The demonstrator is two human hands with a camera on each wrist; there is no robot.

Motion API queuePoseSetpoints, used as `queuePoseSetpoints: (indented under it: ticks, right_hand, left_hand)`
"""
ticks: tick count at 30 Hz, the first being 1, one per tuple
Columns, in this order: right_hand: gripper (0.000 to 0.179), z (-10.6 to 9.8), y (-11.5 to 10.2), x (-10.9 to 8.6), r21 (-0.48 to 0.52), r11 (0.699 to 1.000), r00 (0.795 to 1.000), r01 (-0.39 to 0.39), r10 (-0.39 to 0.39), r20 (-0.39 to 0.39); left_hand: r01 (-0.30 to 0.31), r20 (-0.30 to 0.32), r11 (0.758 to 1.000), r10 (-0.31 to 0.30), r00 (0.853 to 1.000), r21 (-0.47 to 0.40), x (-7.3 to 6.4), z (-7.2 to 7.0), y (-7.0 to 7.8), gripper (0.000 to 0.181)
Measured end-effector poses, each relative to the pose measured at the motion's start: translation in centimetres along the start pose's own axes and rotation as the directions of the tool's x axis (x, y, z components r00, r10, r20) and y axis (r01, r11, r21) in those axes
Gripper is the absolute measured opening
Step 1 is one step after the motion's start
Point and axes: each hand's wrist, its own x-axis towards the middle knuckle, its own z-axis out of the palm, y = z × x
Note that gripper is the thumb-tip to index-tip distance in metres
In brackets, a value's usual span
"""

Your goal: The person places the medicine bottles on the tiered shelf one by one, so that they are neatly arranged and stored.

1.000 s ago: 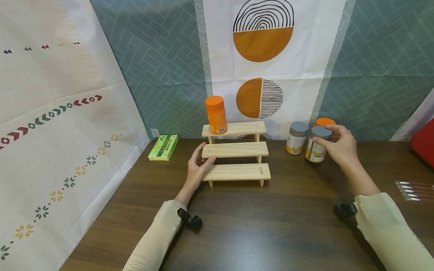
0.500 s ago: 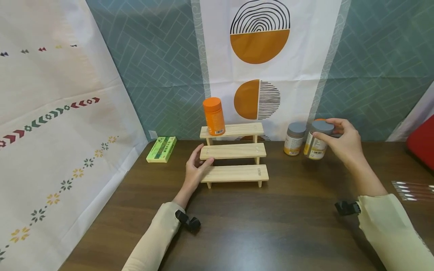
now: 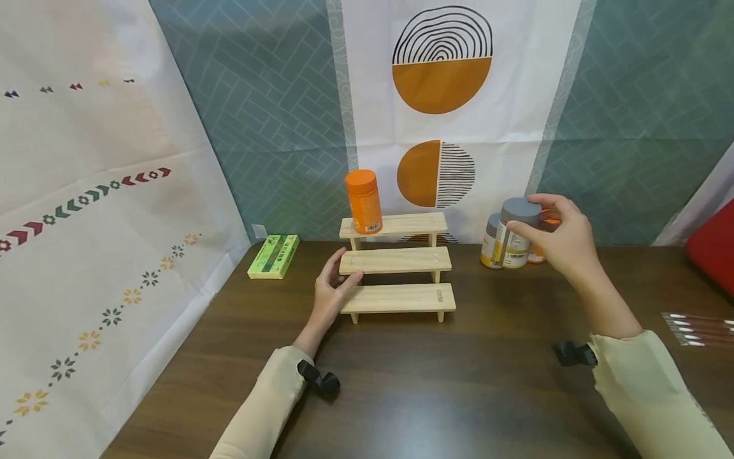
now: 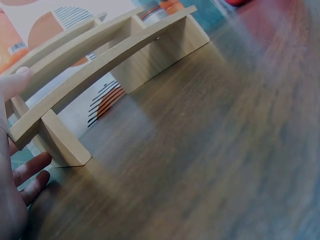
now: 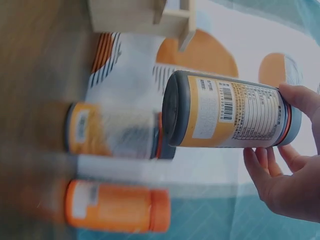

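My right hand [image 3: 568, 236] pinches a grey-lidded supplement jar [image 3: 516, 245] near its lid. In the right wrist view that jar [image 5: 230, 110], with yellow-and-white label and barcode, is off the table. Behind it stand a second grey-lidded jar [image 5: 115, 130] and an orange jar [image 5: 117, 206], both partly hidden in the head view. My left hand [image 3: 334, 287] grips the left end of a three-step wooden stand [image 3: 395, 260]; in the left wrist view the thumb lies over a step [image 4: 55, 67] and fingers show lower down. Another orange jar [image 3: 365, 204] stands on the top step.
A green-and-yellow box [image 3: 274, 257] lies at the table's back left. Packaged white-tipped sticks [image 3: 696, 328] lie at the right, near a red object [image 3: 713, 248]. Patterned cloths [image 3: 275, 115] hang behind and at the left of the brown table [image 3: 436, 382].
My right hand has lifted the grey-lidded jar and carried it left, in front of the other grey-lidded jar. The left hand stays on the stand. The head view has shifted slightly.
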Motion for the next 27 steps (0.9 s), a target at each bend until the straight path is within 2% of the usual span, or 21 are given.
queuePoseSetpoints:
  ticks: [4,11,17,22,27]
  right_hand:
    - [0.064,1.3,-2.0,0.7,0.035,0.999,1.000,0.020,-0.020,0.012]
    - [0.060,3.8,-5.3,2.7,0.156,0.985,0.997,0.070,-0.071,0.006]
    - [0.056,6.2,-7.7,4.0,0.224,0.964,0.989,0.143,-0.149,0.011]
    - [0.055,7.9,-9.2,4.7,0.270,0.954,0.988,0.132,-0.148,0.043]
    - [0.056,9.5,-9.5,5.4,0.285,0.950,0.986,0.127,-0.152,0.066]
  left_hand:
    - [0.005,0.003,1.000,-0.005,1.000,0.005,0.1,-0.1,-0.1,0.061]
    - [0.016,0.008,1.000,-0.016,1.000,-0.003,0.1,-0.1,0.1,0.060]
    - [0.040,0.014,0.999,-0.040,0.999,-0.003,-0.9,-0.3,2.4,0.061]
    - [0.029,0.016,1.000,-0.030,0.999,0.003,-1.0,-0.2,3.0,0.059]
    - [0.013,0.023,1.000,-0.013,1.000,0.002,-0.8,-0.2,2.8,0.059]
